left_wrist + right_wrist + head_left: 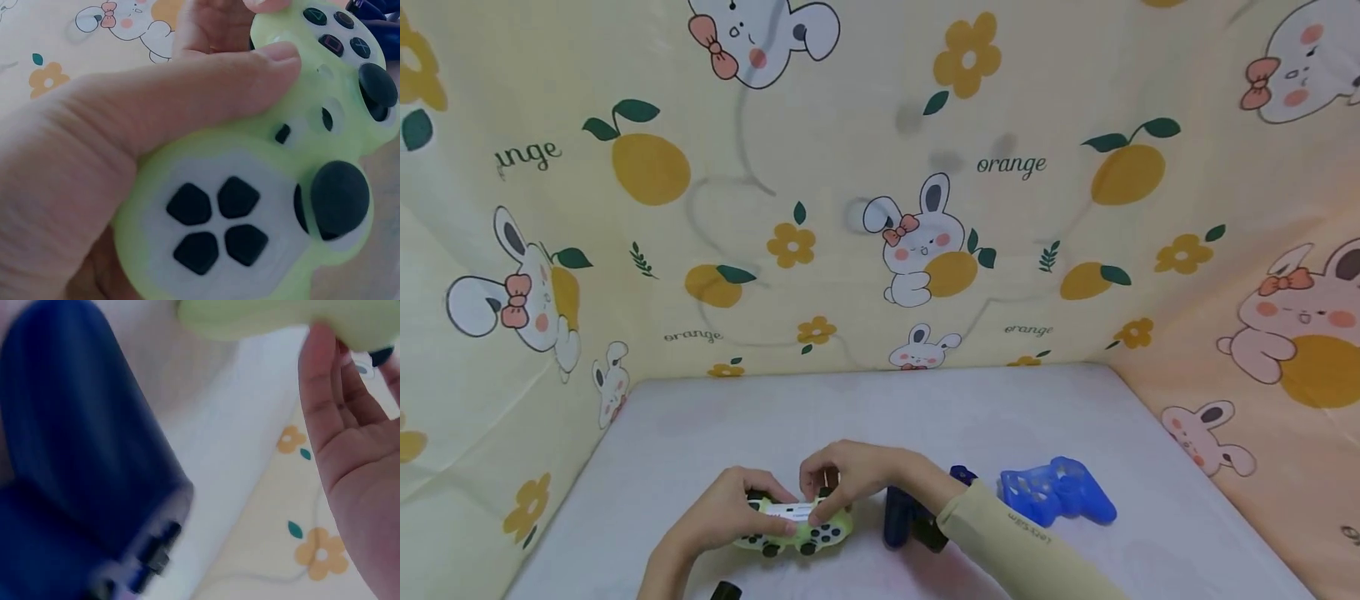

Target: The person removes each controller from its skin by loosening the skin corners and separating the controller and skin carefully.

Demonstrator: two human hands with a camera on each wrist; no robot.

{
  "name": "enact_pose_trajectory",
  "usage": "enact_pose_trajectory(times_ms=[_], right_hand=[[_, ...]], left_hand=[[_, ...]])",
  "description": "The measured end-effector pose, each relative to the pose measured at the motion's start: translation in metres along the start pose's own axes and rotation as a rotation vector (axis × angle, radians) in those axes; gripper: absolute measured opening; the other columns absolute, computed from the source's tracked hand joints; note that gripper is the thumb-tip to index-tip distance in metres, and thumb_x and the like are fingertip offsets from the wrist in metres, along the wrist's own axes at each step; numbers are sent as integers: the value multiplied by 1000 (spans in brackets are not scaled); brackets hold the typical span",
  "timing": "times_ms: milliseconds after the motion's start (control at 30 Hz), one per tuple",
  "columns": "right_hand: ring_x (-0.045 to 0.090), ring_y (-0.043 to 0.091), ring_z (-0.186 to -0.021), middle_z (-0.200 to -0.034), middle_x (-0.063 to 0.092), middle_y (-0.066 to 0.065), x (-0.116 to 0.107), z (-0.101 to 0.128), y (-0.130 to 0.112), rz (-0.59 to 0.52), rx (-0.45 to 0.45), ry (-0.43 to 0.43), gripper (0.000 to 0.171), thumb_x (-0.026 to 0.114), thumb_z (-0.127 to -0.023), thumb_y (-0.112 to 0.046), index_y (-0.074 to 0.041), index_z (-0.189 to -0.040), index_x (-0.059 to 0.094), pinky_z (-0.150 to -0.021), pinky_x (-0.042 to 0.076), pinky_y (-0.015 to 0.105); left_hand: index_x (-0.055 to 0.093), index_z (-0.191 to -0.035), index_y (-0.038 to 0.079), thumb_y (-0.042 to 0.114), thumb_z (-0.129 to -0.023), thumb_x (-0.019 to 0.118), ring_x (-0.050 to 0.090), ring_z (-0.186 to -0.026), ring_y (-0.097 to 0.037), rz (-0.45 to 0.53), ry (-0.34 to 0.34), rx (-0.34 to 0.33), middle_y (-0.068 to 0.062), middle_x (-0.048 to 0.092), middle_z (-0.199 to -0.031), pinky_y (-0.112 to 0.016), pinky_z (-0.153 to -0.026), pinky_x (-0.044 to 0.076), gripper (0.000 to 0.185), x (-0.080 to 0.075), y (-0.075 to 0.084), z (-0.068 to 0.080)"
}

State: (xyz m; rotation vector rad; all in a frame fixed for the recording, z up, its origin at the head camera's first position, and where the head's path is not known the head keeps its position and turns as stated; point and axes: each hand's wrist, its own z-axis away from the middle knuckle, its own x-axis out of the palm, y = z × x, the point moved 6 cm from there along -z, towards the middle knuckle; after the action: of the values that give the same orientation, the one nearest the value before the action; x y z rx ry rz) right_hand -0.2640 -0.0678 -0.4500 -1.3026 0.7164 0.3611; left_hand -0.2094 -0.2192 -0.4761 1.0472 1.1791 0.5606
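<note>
A game controller in a pale green silicone cover (797, 533) sits low over the white table, near its front edge. My left hand (760, 510) grips its left side. In the left wrist view the thumb (206, 94) lies across the face of the controller (250, 212), above the black d-pad. My right hand (822, 490) reaches over from the right, its fingers curled down onto the controller's top edge. The right wrist view shows this hand (356, 444) touching the green cover (262, 319) with its fingertips.
A dark blue controller (910, 517) lies just under my right forearm, blurred and close in the right wrist view (69, 444). A bright blue silicone cover (1056, 492) lies further right. A small black item (726, 592) shows at the bottom edge. Patterned fabric walls (880, 208) enclose the table (865, 408).
</note>
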Motion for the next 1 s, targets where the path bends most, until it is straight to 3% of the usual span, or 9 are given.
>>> enact_pose_trajectory(times_ms=[167, 300, 467, 633, 833, 1000], right_hand=[[56, 6, -70, -86, 67, -9, 4, 5, 10, -145, 66, 58, 22, 79, -84, -25, -18, -106, 75, -61, 52, 27], [54, 6, -64, -82, 69, -5, 8, 8, 15, -273, 83, 96, 16, 79, -84, -21, -15, -99, 78, -55, 53, 35], [52, 7, -61, -80, 66, -3, 10, 8, 15, -305, 54, 105, 19, 80, -84, -20, -16, -101, 76, -49, 49, 36], [51, 8, -58, -84, 67, -4, 8, 10, 15, -292, 68, 113, 24, 80, -84, -22, -19, -107, 77, -47, 48, 35], [49, 8, -54, -73, 63, -4, 7, 8, 13, -293, 61, 87, 13, 82, -81, -19, -16, -93, 76, -45, 47, 36], [45, 10, -50, -68, 53, -2, 14, 4, 20, -391, 87, 3, 17, 80, -82, -14, -14, -90, 65, -45, 40, 31]], left_hand=[[78, -91, 22, 34, -72, 89, 61, -95, -23, -6, 6, -20, 6, 72, -91, -40, -82, 48, 25, -1, -3, -2], [77, -90, 23, 36, -72, 88, 60, -93, -23, -16, -3, -31, 6, 71, -91, -38, -81, 48, 25, -2, -3, -2], [76, -91, 23, 36, -75, 86, 59, -91, -21, -52, -26, -10, 7, 71, -90, -35, -79, 48, 23, -5, 0, 3], [77, -91, 24, 35, -75, 86, 60, -94, -20, -69, -24, -3, 8, 71, -92, -40, -81, 48, 22, -10, 6, 6], [77, -90, 23, 34, -73, 88, 59, -94, -22, -83, -32, -21, 9, 70, -90, -45, -84, 45, 23, -9, 9, 4], [77, -88, 22, 33, -72, 88, 57, -92, -24, -75, -38, -40, 7, 70, -88, -42, -80, 46, 23, -6, 8, 3]])
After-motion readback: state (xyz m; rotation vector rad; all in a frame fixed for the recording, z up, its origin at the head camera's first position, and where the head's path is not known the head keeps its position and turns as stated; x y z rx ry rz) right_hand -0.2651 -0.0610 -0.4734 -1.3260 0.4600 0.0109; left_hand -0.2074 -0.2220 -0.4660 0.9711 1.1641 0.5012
